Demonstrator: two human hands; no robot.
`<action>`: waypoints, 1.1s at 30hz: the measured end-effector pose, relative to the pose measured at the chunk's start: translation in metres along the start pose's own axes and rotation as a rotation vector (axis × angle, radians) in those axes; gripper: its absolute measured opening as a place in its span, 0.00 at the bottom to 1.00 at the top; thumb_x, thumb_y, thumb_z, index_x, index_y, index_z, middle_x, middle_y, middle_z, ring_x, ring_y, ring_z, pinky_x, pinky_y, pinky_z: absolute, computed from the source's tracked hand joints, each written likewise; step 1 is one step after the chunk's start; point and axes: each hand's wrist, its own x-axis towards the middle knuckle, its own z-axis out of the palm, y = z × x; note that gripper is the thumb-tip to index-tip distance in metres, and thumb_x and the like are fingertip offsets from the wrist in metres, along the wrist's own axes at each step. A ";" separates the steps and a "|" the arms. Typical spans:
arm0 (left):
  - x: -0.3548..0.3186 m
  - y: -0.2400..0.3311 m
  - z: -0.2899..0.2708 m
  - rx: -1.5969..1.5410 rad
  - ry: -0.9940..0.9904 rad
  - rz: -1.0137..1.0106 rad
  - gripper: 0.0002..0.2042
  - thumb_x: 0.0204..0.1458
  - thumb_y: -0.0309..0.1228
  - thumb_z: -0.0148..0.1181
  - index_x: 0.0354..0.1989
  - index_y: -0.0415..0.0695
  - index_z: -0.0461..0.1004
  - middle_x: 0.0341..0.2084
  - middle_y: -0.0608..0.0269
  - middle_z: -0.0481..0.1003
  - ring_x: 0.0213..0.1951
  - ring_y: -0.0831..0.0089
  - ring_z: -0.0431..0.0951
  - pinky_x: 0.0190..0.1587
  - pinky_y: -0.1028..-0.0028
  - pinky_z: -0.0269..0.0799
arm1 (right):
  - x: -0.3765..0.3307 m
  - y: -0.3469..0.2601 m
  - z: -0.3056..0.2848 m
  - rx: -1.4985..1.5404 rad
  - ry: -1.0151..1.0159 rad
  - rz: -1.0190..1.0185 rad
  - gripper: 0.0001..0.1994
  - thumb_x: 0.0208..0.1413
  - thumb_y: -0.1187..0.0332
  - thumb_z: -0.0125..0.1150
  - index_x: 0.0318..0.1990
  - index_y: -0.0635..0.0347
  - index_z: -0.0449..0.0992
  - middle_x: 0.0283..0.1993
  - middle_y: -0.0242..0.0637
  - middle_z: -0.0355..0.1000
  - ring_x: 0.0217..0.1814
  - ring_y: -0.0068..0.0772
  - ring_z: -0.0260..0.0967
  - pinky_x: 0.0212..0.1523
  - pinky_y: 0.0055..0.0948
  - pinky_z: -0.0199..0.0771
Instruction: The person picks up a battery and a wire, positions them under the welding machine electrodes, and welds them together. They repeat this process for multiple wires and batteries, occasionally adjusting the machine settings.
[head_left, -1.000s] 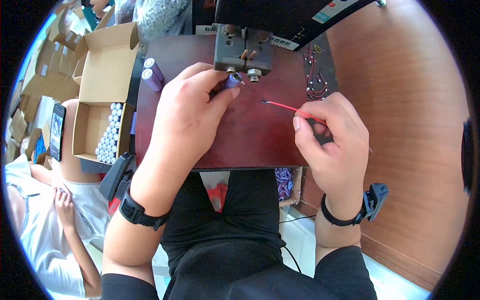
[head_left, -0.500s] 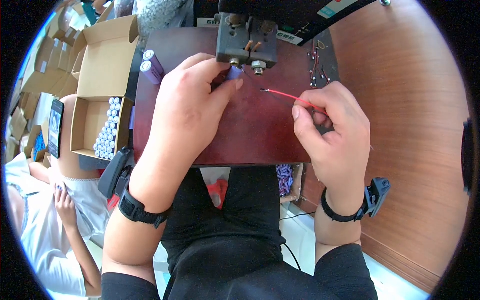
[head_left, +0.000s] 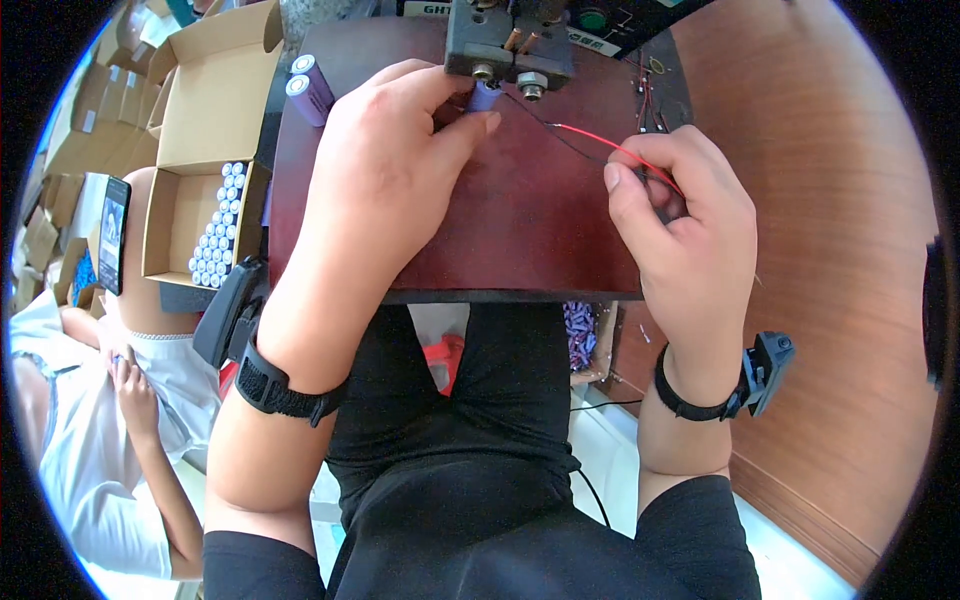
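Observation:
My left hand (head_left: pixel 385 150) is closed around a purple cylindrical battery cell (head_left: pixel 484 97), its fingers partly hiding the cell. The cell is right below the dark spot-welder head (head_left: pixel 508 45), which has two copper pins and brass and steel nuts. In my right hand (head_left: pixel 685 205), thumb and fingers pinch a red wire (head_left: pixel 605 140) and a thin black wire (head_left: pixel 545 124). The red wire's bare end points toward the cell, apart from it. The black wire reaches to the cell's top by the welder head; whether it is fixed there I cannot tell.
Two purple cells (head_left: pixel 309 98) stand on the dark red table (head_left: pixel 530 230) at the left. Beyond them is an open cardboard box (head_left: pixel 178 225) holding several cells. More wire leads (head_left: pixel 650 95) lie at the right. A person with a phone (head_left: pixel 112 235) sits at the left.
The view has tipped, so the scene sits higher in the picture. My right hand has drawn slightly right with the wires, and the black wire shows more clearly. The left hand keeps its grip.

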 end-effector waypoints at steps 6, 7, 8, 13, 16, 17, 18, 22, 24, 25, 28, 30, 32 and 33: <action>-0.001 -0.006 0.004 -0.005 0.024 0.022 0.14 0.52 0.32 0.69 0.41 0.35 0.79 0.29 0.51 0.76 0.32 0.57 0.76 0.38 0.67 0.71 | -0.002 -0.004 -0.001 0.024 0.021 0.027 0.04 0.54 0.74 0.65 0.36 0.63 0.77 0.31 0.39 0.72 0.27 0.34 0.71 0.31 0.30 0.71; -0.001 -0.005 0.003 0.001 0.021 0.017 0.14 0.52 0.33 0.69 0.41 0.35 0.79 0.29 0.51 0.76 0.32 0.57 0.76 0.38 0.66 0.71 | -0.002 -0.005 -0.002 0.045 0.010 0.052 0.04 0.55 0.73 0.65 0.37 0.63 0.78 0.31 0.39 0.73 0.28 0.34 0.71 0.31 0.30 0.71; -0.001 -0.005 0.003 0.008 0.019 0.012 0.14 0.53 0.33 0.69 0.41 0.35 0.79 0.29 0.51 0.76 0.32 0.57 0.76 0.38 0.66 0.71 | -0.002 -0.005 -0.003 0.067 -0.002 0.076 0.05 0.57 0.73 0.65 0.38 0.64 0.78 0.32 0.39 0.73 0.28 0.34 0.72 0.31 0.30 0.71; -0.003 -0.004 0.003 0.046 0.011 0.028 0.15 0.54 0.34 0.68 0.44 0.36 0.79 0.30 0.49 0.77 0.32 0.57 0.77 0.39 0.67 0.72 | -0.004 0.006 0.001 0.149 0.067 -0.012 0.06 0.62 0.71 0.62 0.42 0.64 0.80 0.32 0.39 0.73 0.32 0.34 0.71 0.36 0.29 0.71; -0.012 0.001 -0.004 0.069 -0.022 0.044 0.16 0.55 0.33 0.67 0.49 0.37 0.78 0.31 0.48 0.79 0.32 0.58 0.78 0.39 0.67 0.73 | -0.007 0.010 0.001 0.126 0.103 -0.032 0.08 0.64 0.69 0.61 0.44 0.63 0.82 0.34 0.40 0.74 0.36 0.35 0.72 0.39 0.29 0.71; -0.016 0.004 -0.007 0.093 -0.066 0.040 0.17 0.56 0.33 0.67 0.52 0.38 0.78 0.31 0.48 0.80 0.32 0.60 0.79 0.39 0.68 0.73 | -0.008 0.012 0.001 0.085 0.135 -0.054 0.08 0.65 0.69 0.61 0.45 0.63 0.82 0.35 0.40 0.74 0.37 0.36 0.72 0.41 0.30 0.71; -0.021 0.009 -0.010 -0.077 -0.117 -0.064 0.19 0.58 0.30 0.64 0.58 0.41 0.74 0.30 0.52 0.80 0.31 0.68 0.78 0.39 0.69 0.73 | -0.009 0.015 0.002 0.083 0.139 -0.055 0.08 0.65 0.69 0.61 0.45 0.63 0.82 0.35 0.40 0.74 0.37 0.36 0.72 0.41 0.30 0.71; -0.034 0.026 -0.029 -0.199 -0.255 -0.241 0.18 0.59 0.27 0.63 0.58 0.42 0.73 0.31 0.62 0.79 0.33 0.76 0.76 0.39 0.74 0.71 | -0.012 0.023 0.014 0.221 0.212 -0.021 0.09 0.64 0.69 0.62 0.46 0.63 0.82 0.37 0.40 0.75 0.39 0.35 0.72 0.42 0.29 0.70; -0.037 0.015 -0.027 -0.391 -0.283 -0.185 0.17 0.58 0.25 0.63 0.56 0.42 0.73 0.33 0.69 0.75 0.34 0.80 0.72 0.38 0.76 0.69 | -0.012 0.020 0.021 0.266 0.224 -0.026 0.08 0.63 0.70 0.63 0.45 0.63 0.82 0.37 0.40 0.75 0.39 0.35 0.72 0.42 0.28 0.70; -0.036 0.015 -0.028 -0.388 -0.281 -0.185 0.17 0.58 0.25 0.63 0.56 0.42 0.73 0.33 0.69 0.75 0.34 0.80 0.72 0.38 0.76 0.69 | -0.012 0.017 0.024 0.363 0.232 0.031 0.07 0.62 0.71 0.64 0.44 0.63 0.82 0.37 0.39 0.75 0.39 0.35 0.73 0.42 0.28 0.71; -0.030 0.017 -0.027 -0.446 -0.268 -0.098 0.18 0.56 0.24 0.65 0.56 0.42 0.73 0.34 0.72 0.73 0.36 0.81 0.71 0.39 0.77 0.68 | -0.012 0.020 0.023 0.373 0.206 0.016 0.05 0.59 0.75 0.66 0.42 0.64 0.81 0.38 0.36 0.76 0.41 0.29 0.72 0.43 0.26 0.70; -0.024 0.023 -0.028 -0.284 -0.264 -0.235 0.16 0.55 0.24 0.66 0.52 0.40 0.76 0.33 0.68 0.73 0.35 0.77 0.72 0.40 0.76 0.69 | -0.011 0.024 0.023 0.282 0.172 -0.053 0.05 0.58 0.77 0.66 0.41 0.64 0.80 0.39 0.33 0.76 0.42 0.24 0.71 0.45 0.23 0.70; -0.021 0.015 -0.025 -0.151 -0.215 -0.155 0.14 0.55 0.25 0.67 0.49 0.39 0.78 0.34 0.64 0.74 0.36 0.74 0.73 0.41 0.74 0.69 | -0.007 0.021 0.023 0.063 0.209 -0.207 0.04 0.55 0.79 0.66 0.38 0.64 0.79 0.37 0.34 0.76 0.42 0.26 0.72 0.45 0.25 0.70; -0.018 0.010 -0.022 -0.019 -0.165 -0.075 0.12 0.55 0.26 0.67 0.46 0.38 0.79 0.34 0.60 0.75 0.36 0.70 0.75 0.42 0.73 0.70 | -0.005 0.020 0.024 0.065 0.209 -0.207 0.04 0.55 0.79 0.66 0.38 0.64 0.79 0.37 0.34 0.76 0.42 0.26 0.72 0.45 0.25 0.70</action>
